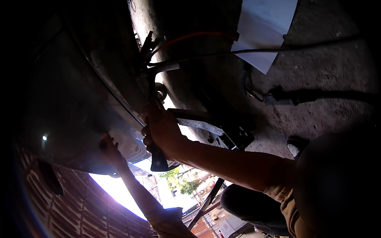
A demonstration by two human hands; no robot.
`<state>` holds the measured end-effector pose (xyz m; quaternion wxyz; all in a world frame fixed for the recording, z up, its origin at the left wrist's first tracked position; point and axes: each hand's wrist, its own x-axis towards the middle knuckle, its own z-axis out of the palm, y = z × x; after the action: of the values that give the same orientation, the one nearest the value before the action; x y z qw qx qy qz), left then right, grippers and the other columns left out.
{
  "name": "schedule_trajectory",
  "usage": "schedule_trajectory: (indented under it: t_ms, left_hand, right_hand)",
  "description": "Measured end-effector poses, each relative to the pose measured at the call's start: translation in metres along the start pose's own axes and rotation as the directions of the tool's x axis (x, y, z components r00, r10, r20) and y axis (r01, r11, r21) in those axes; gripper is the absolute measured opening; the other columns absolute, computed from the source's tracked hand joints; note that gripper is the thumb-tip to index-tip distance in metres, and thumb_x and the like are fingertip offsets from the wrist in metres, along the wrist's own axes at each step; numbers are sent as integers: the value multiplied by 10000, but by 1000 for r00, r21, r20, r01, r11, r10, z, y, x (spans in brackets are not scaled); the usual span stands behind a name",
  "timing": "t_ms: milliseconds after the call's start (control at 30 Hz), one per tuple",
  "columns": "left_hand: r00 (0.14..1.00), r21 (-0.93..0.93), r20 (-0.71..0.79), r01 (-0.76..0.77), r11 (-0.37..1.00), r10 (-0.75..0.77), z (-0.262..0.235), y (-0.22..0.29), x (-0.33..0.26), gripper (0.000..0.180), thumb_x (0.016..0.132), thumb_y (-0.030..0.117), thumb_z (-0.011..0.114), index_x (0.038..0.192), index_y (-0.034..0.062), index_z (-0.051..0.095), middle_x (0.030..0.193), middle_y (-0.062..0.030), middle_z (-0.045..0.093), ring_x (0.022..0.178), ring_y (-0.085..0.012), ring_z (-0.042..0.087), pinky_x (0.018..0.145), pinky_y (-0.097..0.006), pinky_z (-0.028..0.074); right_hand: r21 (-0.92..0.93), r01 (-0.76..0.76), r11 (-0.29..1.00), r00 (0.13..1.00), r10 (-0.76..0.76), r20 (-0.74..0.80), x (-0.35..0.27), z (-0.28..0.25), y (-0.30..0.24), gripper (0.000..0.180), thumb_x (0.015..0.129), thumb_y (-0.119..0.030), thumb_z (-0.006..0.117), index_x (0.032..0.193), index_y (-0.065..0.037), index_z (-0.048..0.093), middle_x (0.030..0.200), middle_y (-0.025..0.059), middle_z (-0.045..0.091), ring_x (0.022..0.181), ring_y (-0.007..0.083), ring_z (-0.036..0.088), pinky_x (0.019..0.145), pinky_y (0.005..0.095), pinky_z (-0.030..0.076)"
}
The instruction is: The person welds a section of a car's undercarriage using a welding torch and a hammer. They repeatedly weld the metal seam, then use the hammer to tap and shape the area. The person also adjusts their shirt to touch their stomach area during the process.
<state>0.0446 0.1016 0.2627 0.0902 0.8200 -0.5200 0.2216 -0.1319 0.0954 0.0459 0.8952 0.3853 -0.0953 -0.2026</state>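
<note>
The scene is dark, with strong glare behind it. My right hand (164, 129) is closed around the dark handle of a hammer (159, 162). The hammer stands roughly upright, its flared handle end below my fist and its head above it, beside a dark panel seam. My left hand (112, 150) reaches up to a large, dull vehicle body panel (75, 115). Its fingers look apart at the panel's surface, but shadow hides part of them. I see no object in that hand.
An orange-red hose (194, 35) and a dark cable (258, 50) run across the upper middle. White paper sheets (264, 31) lie on the rough floor (317, 75). A metal bar (200, 125) juts out beside my right wrist. A ribbed wall (79, 198) stands lower left.
</note>
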Motion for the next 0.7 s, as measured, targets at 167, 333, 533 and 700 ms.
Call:
schedule_trajectory:
  t_ms: [167, 333, 533, 700]
  left_hand:
    - [992, -46, 108, 63, 997, -58, 22, -6, -10, 534, 887, 534, 633, 967, 13, 551, 862, -79, 563, 820, -199, 552, 760, -394, 484]
    - [975, 56, 222, 15, 998, -27, 31, -12, 0, 557, 860, 551, 660, 777, 35, 468, 710, -18, 445, 672, -130, 433, 648, -324, 440]
    - [966, 136, 254, 21, 990, -55, 21, -36, 8, 515, 884, 545, 625, 904, 38, 537, 844, -33, 526, 795, -148, 500, 726, -335, 436]
    - [974, -228, 203, 143, 963, -96, 50, 14, -83, 583, 931, 571, 521, 1181, 45, 553, 1081, -58, 601, 990, -180, 561, 821, -375, 461]
  right_hand:
    - [-121, 262, 957, 960, -272, -73, -8, 12, 11, 358, 983, -405, 436, 797, -99, 444, 532, 5, 417, 404, 125, 444, 385, 302, 390]
    - [-326, 300, 897, 952, -304, 38, -7, 6, 5, 435, 1010, -352, 421, 798, 7, 544, 526, 95, 540, 404, 199, 580, 353, 308, 447]
    - [-465, 341, 817, 939, -323, 121, -25, 8, -1, 351, 996, -381, 451, 870, -54, 465, 533, 26, 451, 372, 118, 452, 357, 280, 378]
    - [-550, 351, 758, 931, -345, 120, -30, -9, 4, 374, 996, -404, 453, 929, -39, 501, 551, 28, 468, 369, 125, 451, 356, 294, 382]
